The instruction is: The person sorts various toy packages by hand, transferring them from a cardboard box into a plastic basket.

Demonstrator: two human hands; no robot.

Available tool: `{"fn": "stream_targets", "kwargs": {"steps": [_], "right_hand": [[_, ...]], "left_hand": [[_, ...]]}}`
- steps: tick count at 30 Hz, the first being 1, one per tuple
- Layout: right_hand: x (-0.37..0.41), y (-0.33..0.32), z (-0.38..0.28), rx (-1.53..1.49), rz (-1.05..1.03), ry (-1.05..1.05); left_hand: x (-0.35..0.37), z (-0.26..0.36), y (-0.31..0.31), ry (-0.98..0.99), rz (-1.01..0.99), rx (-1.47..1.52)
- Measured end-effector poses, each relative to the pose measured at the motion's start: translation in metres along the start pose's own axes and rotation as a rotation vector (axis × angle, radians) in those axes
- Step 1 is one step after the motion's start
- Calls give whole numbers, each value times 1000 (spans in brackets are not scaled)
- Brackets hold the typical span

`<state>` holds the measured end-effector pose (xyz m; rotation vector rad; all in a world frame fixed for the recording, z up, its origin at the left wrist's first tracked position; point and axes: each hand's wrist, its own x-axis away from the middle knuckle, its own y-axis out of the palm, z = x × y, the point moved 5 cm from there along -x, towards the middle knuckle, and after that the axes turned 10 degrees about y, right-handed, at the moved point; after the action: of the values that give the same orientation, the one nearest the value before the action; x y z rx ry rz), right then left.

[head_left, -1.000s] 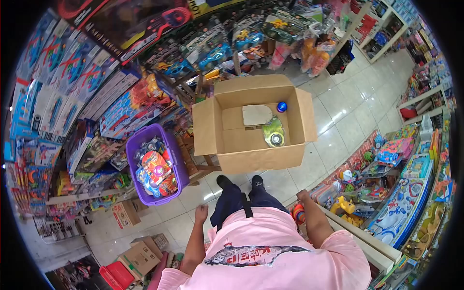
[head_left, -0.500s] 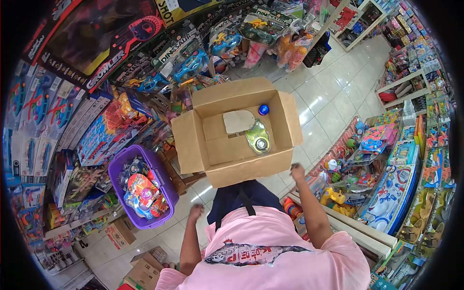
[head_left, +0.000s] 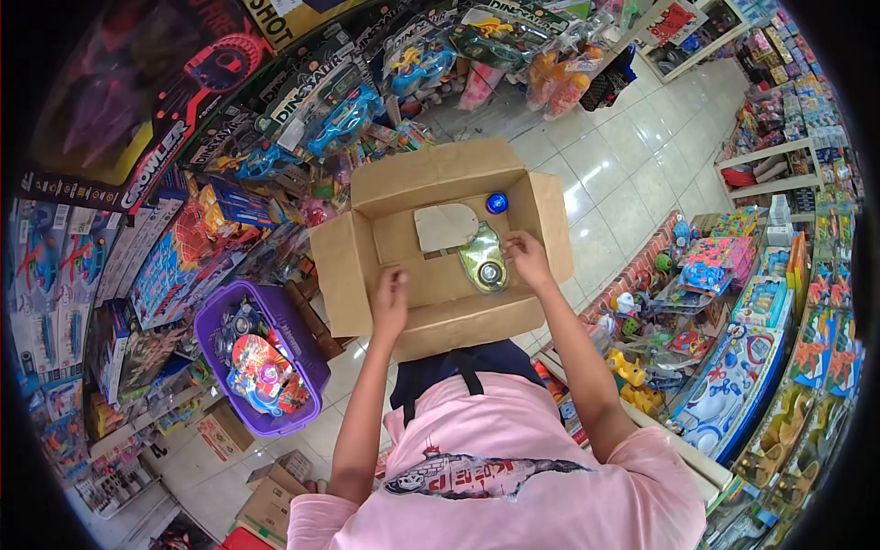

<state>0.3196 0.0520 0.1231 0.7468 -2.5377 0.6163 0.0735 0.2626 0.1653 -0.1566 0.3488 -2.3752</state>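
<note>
An open cardboard box (head_left: 394,238) with its flaps folded out stands in front of me. Inside lie a rounded piece of grey-brown card (head_left: 445,227), a greenish clear toy pack (head_left: 479,249) with a dark round disc, and a small blue round toy (head_left: 497,203). My left hand (head_left: 391,298) is over the box's near left part, fingers stretched and holding nothing. Over the right side, my right hand (head_left: 529,258) has its fingers loosely bent and apart, close beside the toy pack; no grip on it shows.
A purple basket (head_left: 307,335) of packaged toys stands left of the box. Hanging toy packs (head_left: 348,119) line the far side. To the right, a low shelf holds toys, among them a yellow animal figure (head_left: 632,380). Tiled floor (head_left: 596,174) shows beyond the box.
Both hands have risen from beside my body, outside the box, to positions over it. The view has shifted slightly; the things in the box lie as before.
</note>
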Motion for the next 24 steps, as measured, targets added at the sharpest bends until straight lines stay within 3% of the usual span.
{"fn": "stream_targets", "kwargs": {"steps": [1,3,4,6,7,9,11,13,15,17,19,21,24], "right_hand": [[-7,5,-3,2,-12,3],[-19,15,6,918,-23,260],[-27,20,16,915,-35,258],[-51,34,55,913,-206,446],[-57,35,55,910,-210,444],[-62,37,66,799,-306,674],[-69,36,73,741,-272,658],[-72,38,74,684,-337,590],[-70,36,82,654,-336,531],[-81,29,78,651,-48,61],[-70,15,36,717,-81,67],[-65,16,31,541,-389,635],[-76,31,47,613,-388,759]], "left_hand": [[-8,-9,25,-75,-131,-19],[-15,-55,74,-159,-388,-33],[-14,-94,100,-170,-515,-30],[-16,-146,137,-263,-602,-95],[-16,-151,150,-356,-694,-149],[-21,-145,161,-420,-702,-75],[-22,-122,160,-486,-708,2],[-28,-103,159,-575,-602,198],[-32,-101,154,-564,-633,269],[-34,-91,149,-557,-656,344],[-35,-67,134,-688,-562,306],[-35,-83,133,-656,-543,225],[-40,-108,139,-592,-495,34]]}}
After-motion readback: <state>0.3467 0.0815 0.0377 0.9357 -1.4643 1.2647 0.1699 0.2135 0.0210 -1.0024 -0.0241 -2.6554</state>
